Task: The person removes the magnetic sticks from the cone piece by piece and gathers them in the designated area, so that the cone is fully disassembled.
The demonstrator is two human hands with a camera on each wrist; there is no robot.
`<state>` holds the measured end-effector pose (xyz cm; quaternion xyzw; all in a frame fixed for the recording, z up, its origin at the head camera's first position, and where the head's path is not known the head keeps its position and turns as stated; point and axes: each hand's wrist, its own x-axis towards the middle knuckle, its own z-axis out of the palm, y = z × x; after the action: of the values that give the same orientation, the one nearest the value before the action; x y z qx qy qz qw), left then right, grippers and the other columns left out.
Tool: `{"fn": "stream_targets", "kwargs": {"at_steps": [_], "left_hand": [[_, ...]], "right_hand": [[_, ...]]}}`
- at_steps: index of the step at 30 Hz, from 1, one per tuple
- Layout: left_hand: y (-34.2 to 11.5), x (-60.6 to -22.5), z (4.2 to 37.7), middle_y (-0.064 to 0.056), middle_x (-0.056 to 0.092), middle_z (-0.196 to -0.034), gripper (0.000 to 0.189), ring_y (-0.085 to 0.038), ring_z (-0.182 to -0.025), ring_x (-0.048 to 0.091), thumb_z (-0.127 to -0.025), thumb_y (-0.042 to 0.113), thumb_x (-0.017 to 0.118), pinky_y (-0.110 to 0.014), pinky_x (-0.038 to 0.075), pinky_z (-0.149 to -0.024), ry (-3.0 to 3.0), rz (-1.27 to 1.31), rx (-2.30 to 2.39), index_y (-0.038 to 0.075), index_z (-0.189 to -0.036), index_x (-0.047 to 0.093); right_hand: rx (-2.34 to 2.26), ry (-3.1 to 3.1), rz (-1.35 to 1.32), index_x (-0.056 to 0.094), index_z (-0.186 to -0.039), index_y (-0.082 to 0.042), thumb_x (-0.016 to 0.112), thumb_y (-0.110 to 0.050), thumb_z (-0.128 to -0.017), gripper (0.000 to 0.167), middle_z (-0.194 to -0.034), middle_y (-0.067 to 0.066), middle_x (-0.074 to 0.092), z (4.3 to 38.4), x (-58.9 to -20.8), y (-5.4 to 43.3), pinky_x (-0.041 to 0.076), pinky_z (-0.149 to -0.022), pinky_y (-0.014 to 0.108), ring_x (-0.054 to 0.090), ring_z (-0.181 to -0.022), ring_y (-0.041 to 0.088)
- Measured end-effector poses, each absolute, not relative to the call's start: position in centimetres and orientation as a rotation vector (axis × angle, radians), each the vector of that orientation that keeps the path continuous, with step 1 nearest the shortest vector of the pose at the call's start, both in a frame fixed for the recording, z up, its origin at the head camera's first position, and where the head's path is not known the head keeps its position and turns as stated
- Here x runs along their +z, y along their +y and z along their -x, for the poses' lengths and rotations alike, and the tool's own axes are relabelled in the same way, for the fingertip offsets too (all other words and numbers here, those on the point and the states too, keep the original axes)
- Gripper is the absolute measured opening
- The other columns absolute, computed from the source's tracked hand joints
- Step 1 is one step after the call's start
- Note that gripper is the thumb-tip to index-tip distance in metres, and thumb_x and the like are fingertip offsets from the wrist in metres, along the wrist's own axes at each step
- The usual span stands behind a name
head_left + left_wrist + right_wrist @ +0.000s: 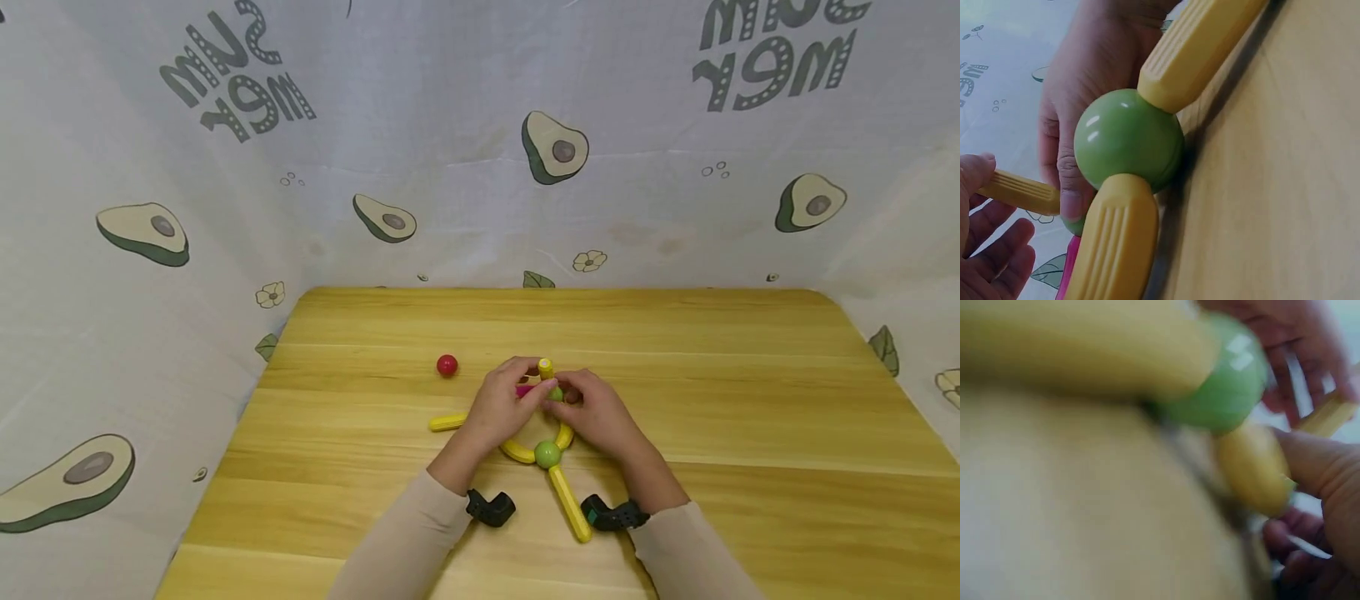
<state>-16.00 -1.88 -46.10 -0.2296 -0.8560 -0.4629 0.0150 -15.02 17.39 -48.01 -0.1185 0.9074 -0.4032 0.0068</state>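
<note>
A construction of yellow rods and green balls lies before me, with curved rods meeting at a near green ball (547, 454) and a straight yellow rod (568, 504) running from it toward me. At its far side, my left hand (501, 407) pinches a short yellow rod (1019, 190) between thumb and fingers. That rod stands up from a second green ball (556, 394), which my right hand (600, 414) grips from the right. A magenta piece (523, 389) shows partly under the left hand. In the right wrist view, blurred, the right thumb (1316, 459) lies beside a curved yellow rod (1250, 465).
A red ball (447, 365) sits on the wooden table (712, 375) behind and left of the hands. Another yellow rod (447, 422) sticks out left of the left wrist. Black wrist cameras sit under both forearms, and a patterned curtain (450, 167) hangs around the table.
</note>
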Motion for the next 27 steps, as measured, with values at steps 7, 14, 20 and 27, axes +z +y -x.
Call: {"fn": "stream_targets", "kwargs": {"at_steps": [7,14,20,27], "left_hand": [[-2.0,-46.0,15.9,-0.009,0.07,-0.117,0.029,-0.021,-0.11,0.069,-0.103,0.028,0.063,-0.028,0.058,-0.094,-2.667,0.683,-1.436,0.007,-0.123,0.064],[-4.0,-44.7,16.3,-0.01,0.068,-0.108,0.024,-0.022,-0.101,0.07,-0.103,0.024,0.063,-0.032,0.06,-0.089,-2.409,0.486,-1.586,0.004,-0.117,0.062],[-7.9,-43.3,16.1,-0.007,0.061,-0.104,0.021,-0.017,-0.091,0.063,-0.098,0.022,0.07,-0.027,0.056,-0.081,-2.355,0.418,-1.657,0.007,-0.112,0.066],[-13.0,-43.4,16.1,-0.008,0.067,-0.105,0.018,-0.021,-0.081,0.058,-0.1,0.021,0.067,-0.026,0.05,-0.068,-2.588,0.353,-1.724,0.013,-0.115,0.064]], "right_hand": [[-1.23,2.907,0.328,0.073,-0.117,-0.013,0.081,-0.026,-0.089,0.033,-0.096,0.003,0.062,14.9,-48.6,17.4,0.048,-0.077,0.032,0.055,-0.087,0.017],[-1.214,2.908,0.294,0.071,-0.121,-0.009,0.078,-0.027,-0.092,0.035,-0.096,0.006,0.062,15.2,-48.4,18.1,0.048,-0.077,0.032,0.056,-0.086,0.017],[-1.177,2.87,0.228,0.069,-0.123,-0.011,0.076,-0.029,-0.093,0.036,-0.098,0.006,0.062,15.2,-48.2,18.9,0.047,-0.075,0.032,0.056,-0.086,0.019],[-1.144,2.83,0.193,0.067,-0.125,-0.01,0.075,-0.029,-0.094,0.037,-0.101,0.008,0.064,15.3,-47.4,19.8,0.047,-0.076,0.033,0.056,-0.088,0.021]]}}
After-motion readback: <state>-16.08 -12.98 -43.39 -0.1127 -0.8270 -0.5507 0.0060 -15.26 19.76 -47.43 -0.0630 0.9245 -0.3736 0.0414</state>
